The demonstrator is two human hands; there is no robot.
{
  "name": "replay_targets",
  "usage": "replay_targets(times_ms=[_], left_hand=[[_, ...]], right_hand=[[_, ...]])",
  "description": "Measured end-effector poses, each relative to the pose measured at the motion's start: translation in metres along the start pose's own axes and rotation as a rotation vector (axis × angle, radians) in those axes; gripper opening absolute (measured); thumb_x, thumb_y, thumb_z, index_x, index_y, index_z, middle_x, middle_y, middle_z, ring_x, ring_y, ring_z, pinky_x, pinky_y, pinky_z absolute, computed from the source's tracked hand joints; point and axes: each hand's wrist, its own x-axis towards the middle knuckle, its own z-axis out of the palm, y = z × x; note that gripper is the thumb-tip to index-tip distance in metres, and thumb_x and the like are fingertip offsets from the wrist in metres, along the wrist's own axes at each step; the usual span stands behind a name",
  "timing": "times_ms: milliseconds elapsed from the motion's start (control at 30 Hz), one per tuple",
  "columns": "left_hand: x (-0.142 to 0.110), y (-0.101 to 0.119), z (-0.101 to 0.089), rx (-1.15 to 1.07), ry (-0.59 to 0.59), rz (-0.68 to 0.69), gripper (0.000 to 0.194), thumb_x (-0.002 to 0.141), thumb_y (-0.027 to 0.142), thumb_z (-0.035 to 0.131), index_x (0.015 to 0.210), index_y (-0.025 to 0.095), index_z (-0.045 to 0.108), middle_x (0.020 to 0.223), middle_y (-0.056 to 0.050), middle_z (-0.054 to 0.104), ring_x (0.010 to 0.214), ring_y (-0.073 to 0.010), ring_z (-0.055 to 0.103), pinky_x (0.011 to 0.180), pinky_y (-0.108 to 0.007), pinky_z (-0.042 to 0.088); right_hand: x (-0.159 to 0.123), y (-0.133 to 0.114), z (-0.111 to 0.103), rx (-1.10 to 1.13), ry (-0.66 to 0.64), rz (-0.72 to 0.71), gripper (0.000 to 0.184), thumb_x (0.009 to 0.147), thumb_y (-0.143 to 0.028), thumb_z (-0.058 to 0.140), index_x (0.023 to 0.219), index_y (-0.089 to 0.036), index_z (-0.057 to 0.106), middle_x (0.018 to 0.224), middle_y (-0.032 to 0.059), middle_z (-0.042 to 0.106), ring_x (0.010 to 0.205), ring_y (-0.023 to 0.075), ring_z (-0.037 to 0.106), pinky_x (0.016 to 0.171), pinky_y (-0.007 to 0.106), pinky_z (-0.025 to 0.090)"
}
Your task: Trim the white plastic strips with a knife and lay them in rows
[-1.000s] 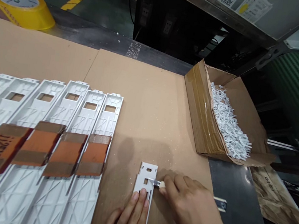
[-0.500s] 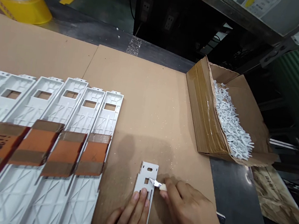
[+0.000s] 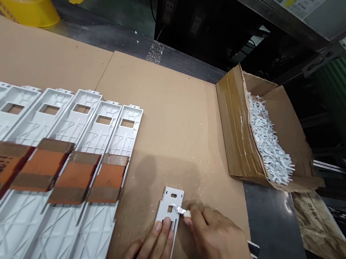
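Observation:
My left hand (image 3: 152, 248) rests on the lower part of a small white plastic plate (image 3: 172, 196), with its fingers over the plate's slots, holding it to the cardboard. My right hand (image 3: 217, 248) grips a small knife (image 3: 182, 210) with a cream handle. Its metal blade touches the plate at the edge of the square hole. Beside the plate, to the left, lies a row of longer white plastic panels (image 3: 102, 137), strapped across by orange and brown tape bands (image 3: 74, 178).
Tan cardboard sheets (image 3: 174, 117) cover the bench. At the right stands an open cardboard box (image 3: 239, 130) full of small white plastic pieces (image 3: 268, 142). A yellow tape roll (image 3: 20, 1) lies beyond the far edge. A dark metal surface (image 3: 275, 245) runs along the right.
My view has drifted slightly. The knife blade stays at the square hole, with small shifts of my right hand, and my left hand and the plate hold their place.

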Motion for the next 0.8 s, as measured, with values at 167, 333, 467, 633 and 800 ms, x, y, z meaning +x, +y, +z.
replay_targets(times_ms=[167,333,467,633,800], left_hand=[[0.000,0.001,0.002,-0.017,0.039,-0.011,0.038,0.085,0.015,0.031,0.108,0.015,0.062,0.115,-0.003,0.063,0.115,-0.0141,0.048,0.078,-0.030,0.034],[0.000,0.002,0.003,-0.006,0.058,-0.009,0.038,0.082,0.014,0.033,0.107,0.015,0.062,0.116,-0.003,0.062,0.112,-0.0145,0.051,0.077,-0.030,0.034],[-0.001,0.002,0.003,-0.022,0.046,-0.021,0.038,0.081,0.014,0.036,0.108,0.016,0.062,0.117,-0.003,0.061,0.112,-0.0137,0.050,0.079,-0.029,0.034],[-0.001,0.001,0.001,-0.033,0.034,-0.018,0.038,0.080,0.016,0.037,0.110,0.016,0.061,0.117,-0.003,0.061,0.114,-0.0130,0.049,0.077,-0.030,0.035],[0.000,0.001,-0.002,-0.059,-0.008,-0.031,0.037,0.083,0.019,0.038,0.113,0.016,0.059,0.121,-0.003,0.059,0.117,-0.0137,0.046,0.079,-0.029,0.035]], right_hand=[[0.006,0.001,-0.006,-0.029,-0.072,0.000,0.009,0.076,-0.025,0.065,0.084,-0.022,0.061,0.065,-0.0018,0.059,0.055,0.0173,0.058,0.049,0.028,0.033],[0.012,0.001,-0.013,-0.083,-0.118,-0.028,0.011,0.077,-0.025,0.065,0.087,-0.022,0.061,0.066,-0.0004,0.062,0.056,0.0173,0.059,0.048,0.027,0.033],[0.015,0.004,-0.015,-0.063,-0.102,-0.069,0.007,0.077,-0.022,0.063,0.083,-0.020,0.060,0.065,0.0004,0.061,0.055,0.0170,0.059,0.049,0.027,0.034],[0.015,0.013,-0.017,0.069,-0.083,-0.117,0.014,0.086,-0.021,0.048,0.077,-0.019,0.059,0.062,0.0000,0.060,0.053,0.0154,0.059,0.048,0.025,0.036],[0.001,0.024,-0.022,0.183,-0.066,-0.015,0.031,0.095,-0.027,0.032,0.092,-0.019,0.062,0.076,0.0033,0.066,0.060,0.0138,0.062,0.048,0.023,0.042]])
